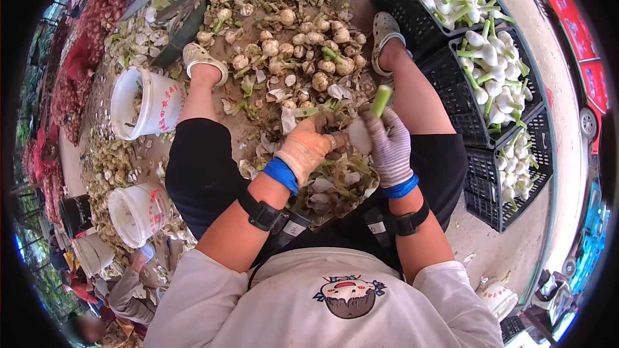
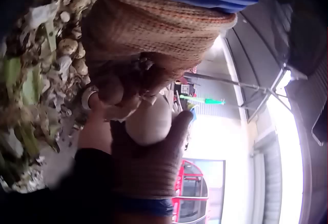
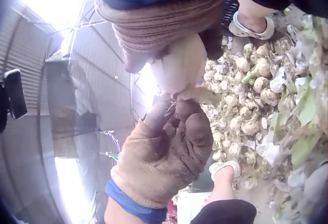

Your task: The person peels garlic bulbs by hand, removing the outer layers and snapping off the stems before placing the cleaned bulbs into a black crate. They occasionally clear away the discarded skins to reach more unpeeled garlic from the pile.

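Observation:
My gloved right hand point(image 1: 391, 154) grips a white garlic bulb point(image 1: 360, 136), its cut green stem point(image 1: 381, 99) standing up past the fingers. Facing it, my gloved left hand point(image 1: 308, 147) has its fingers curled at the bulb's root end. A loose flap of peel point(image 3: 201, 95) is pinched at the left fingertips in the right wrist view. Smooth white skin shows on the bulb point(image 2: 151, 122) in the left wrist view, cupped in the right glove. Below the hands, dry peelings point(image 1: 332, 190) lie heaped between the thighs.
Unpeeled garlic bulbs point(image 1: 277, 51) cover the ground between the feet. Black crates point(image 1: 451, 90) of cleaned white garlic line the right side. White buckets point(image 1: 158, 106) stand at the left, beside a blade-like board point(image 1: 184, 35). Red net sacks point(image 1: 84, 58) are piled farther left.

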`<state>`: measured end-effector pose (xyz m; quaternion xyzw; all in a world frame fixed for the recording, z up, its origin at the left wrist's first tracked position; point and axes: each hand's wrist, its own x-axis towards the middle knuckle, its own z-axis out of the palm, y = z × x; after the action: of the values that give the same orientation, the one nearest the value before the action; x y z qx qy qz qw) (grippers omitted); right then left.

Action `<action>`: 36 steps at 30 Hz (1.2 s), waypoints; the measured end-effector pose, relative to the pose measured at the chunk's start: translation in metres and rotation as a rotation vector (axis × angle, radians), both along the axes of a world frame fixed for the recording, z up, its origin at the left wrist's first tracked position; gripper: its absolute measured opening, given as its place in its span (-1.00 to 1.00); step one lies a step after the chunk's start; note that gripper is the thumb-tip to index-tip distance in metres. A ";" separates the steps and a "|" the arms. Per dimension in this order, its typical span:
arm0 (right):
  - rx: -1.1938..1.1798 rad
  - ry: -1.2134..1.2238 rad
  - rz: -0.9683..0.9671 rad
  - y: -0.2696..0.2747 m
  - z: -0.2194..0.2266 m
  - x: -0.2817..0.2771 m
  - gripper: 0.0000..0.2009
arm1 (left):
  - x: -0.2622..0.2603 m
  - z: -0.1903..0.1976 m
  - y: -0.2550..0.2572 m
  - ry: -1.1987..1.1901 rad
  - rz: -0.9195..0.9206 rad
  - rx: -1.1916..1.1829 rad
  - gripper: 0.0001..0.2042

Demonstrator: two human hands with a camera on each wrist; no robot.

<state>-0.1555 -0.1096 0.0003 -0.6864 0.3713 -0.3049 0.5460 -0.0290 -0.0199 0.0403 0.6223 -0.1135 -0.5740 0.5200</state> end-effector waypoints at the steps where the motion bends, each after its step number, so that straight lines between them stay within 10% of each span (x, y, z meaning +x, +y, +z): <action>1: 0.388 -0.214 -0.022 -0.002 0.005 0.000 -0.67 | 0.001 0.000 0.001 0.001 0.000 0.000 -0.69; 5: 1.316 -0.778 -0.195 -0.016 0.011 -0.002 -0.52 | 0.011 -0.019 0.009 -0.051 -0.175 -0.138 -0.56; 7: 1.366 -0.790 -0.229 -0.031 0.005 -0.009 -0.49 | 0.016 -0.037 0.011 0.037 -0.196 -0.148 -0.57; 11: 1.157 -0.828 -0.318 -0.091 0.026 -0.019 -0.44 | 0.026 -0.054 0.007 -0.617 -1.104 -0.188 -0.57; 14: 0.855 -1.194 -0.414 -0.173 0.053 -0.047 -0.42 | 0.052 -0.081 -0.019 -0.845 -0.842 0.138 -0.47; 17: 0.694 -1.656 -0.120 -0.236 0.038 -0.078 -0.49 | 0.103 -0.134 -0.068 -0.846 -0.581 0.379 -0.45; 19: 1.170 -1.589 -0.321 -0.215 0.059 -0.052 -0.56 | 0.115 -0.147 -0.104 -0.992 -0.439 0.403 -0.43; 20: 0.721 -1.395 0.204 -0.219 0.009 -0.046 -0.59 | 0.115 -0.151 -0.129 -1.106 -0.458 0.447 -0.41; 22: 0.863 -0.898 -0.252 -0.194 0.011 -0.020 -0.52 | 0.115 -0.156 -0.163 -1.185 -0.511 0.401 -0.39; 26: 0.757 -0.535 -0.098 -0.159 0.045 0.031 -0.61 | 0.130 -0.229 -0.206 -1.251 -0.386 0.369 -0.70; 30: 0.200 0.035 0.187 -0.150 0.054 0.041 -0.62 | 0.113 -0.194 -0.190 -1.163 -0.335 0.066 -0.71; 32: 0.059 0.334 0.350 -0.140 0.028 0.042 -0.43 | 0.109 -0.151 -0.165 -0.954 -0.295 -0.016 -0.72; 33: -0.449 0.655 0.345 -0.120 0.009 0.043 -0.28 | 0.108 -0.097 -0.133 -0.794 -0.217 -0.118 -0.72; 36: -0.622 0.572 0.488 -0.094 0.009 0.054 -0.22 | 0.096 -0.039 -0.083 -0.026 0.176 -0.238 -0.69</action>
<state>-0.1012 -0.2033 0.0091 -0.9402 0.2258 -0.0636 0.2468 0.0675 -0.1025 0.0015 0.5712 -0.1326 -0.5004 0.6370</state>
